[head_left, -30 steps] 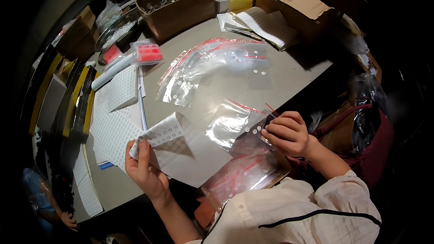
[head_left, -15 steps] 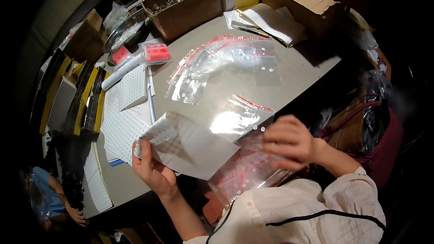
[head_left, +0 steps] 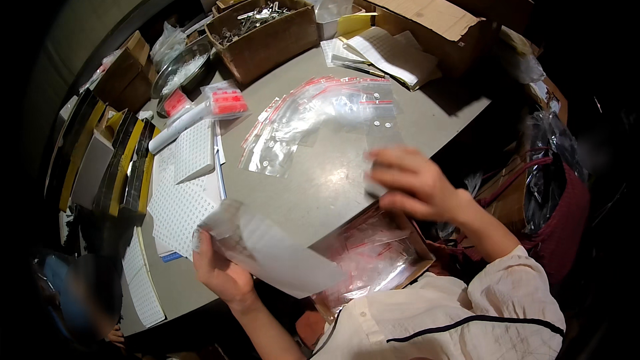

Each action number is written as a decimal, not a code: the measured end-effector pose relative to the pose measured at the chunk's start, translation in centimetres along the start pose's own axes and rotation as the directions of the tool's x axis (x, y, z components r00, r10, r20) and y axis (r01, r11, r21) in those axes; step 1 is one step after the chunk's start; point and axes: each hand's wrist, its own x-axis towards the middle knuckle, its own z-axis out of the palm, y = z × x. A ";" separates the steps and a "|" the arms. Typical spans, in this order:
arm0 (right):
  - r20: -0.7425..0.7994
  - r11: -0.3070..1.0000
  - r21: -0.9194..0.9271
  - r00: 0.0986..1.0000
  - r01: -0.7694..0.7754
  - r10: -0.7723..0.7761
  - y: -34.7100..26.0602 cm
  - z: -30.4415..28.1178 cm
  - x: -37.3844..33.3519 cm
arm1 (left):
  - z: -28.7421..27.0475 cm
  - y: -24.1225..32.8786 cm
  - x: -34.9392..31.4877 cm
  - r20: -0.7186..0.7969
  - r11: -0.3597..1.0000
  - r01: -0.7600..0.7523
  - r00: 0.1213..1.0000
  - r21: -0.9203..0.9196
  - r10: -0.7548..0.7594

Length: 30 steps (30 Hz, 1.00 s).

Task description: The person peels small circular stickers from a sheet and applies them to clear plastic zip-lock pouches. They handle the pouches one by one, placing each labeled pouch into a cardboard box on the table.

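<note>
My left hand is closed on the left edge of a white sticker sheet, which curls toward the table's front edge. My right hand, smeared by motion, is above the right front edge of the table. A greyish patch shows beneath its fingertips; whether the fingers hold it I cannot tell. Beyond this hand, clear zip bags with red strips lie overlapped in an arc, small round stickers on some. At my lap, a cardboard box holds many more clear bags with red strips.
More sticker sheets lie at the left, beside red packets and black-and-yellow boxes. At the back stand a box of metal parts, a bowl of white pieces and papers. A blurred person is at lower left.
The small group of bags near the table's front edge is gone from there. My right hand has moved up and left. The sticker sheet in my left hand has swung lower.
</note>
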 end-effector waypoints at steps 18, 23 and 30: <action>-0.009 0.937 0.281 0.977 0.206 -0.212 -4.5 0.7 -1.5 | 1.6 -1.2 -0.5 0.114 0.970 -0.043 0.993 0.240 0.016; -0.075 0.913 0.408 0.997 0.014 0.019 -4.6 -0.4 3.4 | 2.5 -1.4 -1.2 0.185 0.886 -0.095 0.983 0.454 0.010; 0.011 0.941 0.338 0.999 0.035 -0.042 -6.5 2.4 10.0 | 4.9 -1.5 -3.0 0.294 0.774 -0.199 0.956 0.601 0.017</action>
